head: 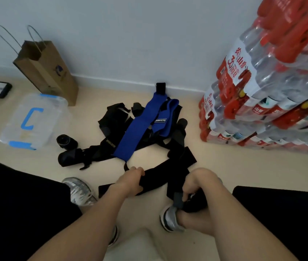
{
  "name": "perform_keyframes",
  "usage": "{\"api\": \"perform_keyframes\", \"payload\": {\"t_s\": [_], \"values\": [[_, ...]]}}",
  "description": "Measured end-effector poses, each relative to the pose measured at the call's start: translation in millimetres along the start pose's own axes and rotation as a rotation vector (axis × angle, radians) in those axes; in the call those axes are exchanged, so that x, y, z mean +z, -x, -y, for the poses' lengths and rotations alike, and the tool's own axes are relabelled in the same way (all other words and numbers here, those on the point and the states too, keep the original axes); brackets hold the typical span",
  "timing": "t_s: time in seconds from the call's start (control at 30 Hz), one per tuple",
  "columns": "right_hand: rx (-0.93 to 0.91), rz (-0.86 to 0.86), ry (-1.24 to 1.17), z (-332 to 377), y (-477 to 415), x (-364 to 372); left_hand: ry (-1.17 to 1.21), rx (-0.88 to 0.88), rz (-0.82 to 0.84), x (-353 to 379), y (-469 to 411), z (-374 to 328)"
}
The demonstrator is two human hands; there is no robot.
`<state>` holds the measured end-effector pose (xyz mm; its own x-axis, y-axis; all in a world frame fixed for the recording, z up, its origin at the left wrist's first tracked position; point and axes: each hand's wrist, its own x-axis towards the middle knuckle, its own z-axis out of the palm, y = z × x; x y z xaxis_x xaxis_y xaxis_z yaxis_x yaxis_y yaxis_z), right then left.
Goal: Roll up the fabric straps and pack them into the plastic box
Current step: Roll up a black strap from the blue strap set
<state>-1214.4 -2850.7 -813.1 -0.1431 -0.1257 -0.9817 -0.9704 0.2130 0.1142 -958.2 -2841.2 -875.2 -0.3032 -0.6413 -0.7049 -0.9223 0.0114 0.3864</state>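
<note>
Both hands sit close below me: my left hand (131, 180) grips the long black fabric strap (158, 175) mid-length, and my right hand (198, 185) curls round its rolled end. Beyond, a blue fabric strap (136, 132) tops the black heap. A clear plastic box with blue latches (42, 127) stands far left.

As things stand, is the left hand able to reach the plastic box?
Probably not yet: the left hand grips a black strap. Once it lets go, nothing seems to block the way over the floor to the plastic box on its left.
</note>
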Motion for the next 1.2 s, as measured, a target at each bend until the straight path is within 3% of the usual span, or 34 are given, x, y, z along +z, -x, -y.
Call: {"api": "perform_keyframes", "payload": {"t_s": [0.1,0.23,0.33,0.4,0.53,0.73,0.87,0.97,1.13,1.2], "values": [[0.003,-0.009,0.020,-2,-5,-15,-0.046,-0.032,-0.109,13,-15,-1],[-0.023,0.140,-0.005,-6,-2,-30,0.006,-0.049,-0.128,22,-36,-9],[-0.110,0.323,-0.193,-14,6,-39,0.107,-0.020,-0.023,17,-48,-14],[-0.106,0.333,-0.366,-19,10,-46,0.215,-0.013,0.120,2,-52,-18],[-0.015,0.099,-0.320,-22,38,-71,0.318,-0.030,0.333,-53,-37,-38],[0.004,-0.154,-0.075,-11,120,-98,0.356,0.028,0.498,-129,13,-69],[0.137,-0.513,0.102,-1,161,-95,0.251,0.161,0.610,-158,55,-84],[0.163,-0.683,0.143,4,186,-90,0.208,0.177,0.523,-169,80,-91],[0.055,-0.889,0.007,6,197,-82,0.380,0.176,0.069,-180,94,-85],[-0.020,-0.991,0.041,8,203,-78,0.286,0.201,0.084,-190,101,-78]]}}
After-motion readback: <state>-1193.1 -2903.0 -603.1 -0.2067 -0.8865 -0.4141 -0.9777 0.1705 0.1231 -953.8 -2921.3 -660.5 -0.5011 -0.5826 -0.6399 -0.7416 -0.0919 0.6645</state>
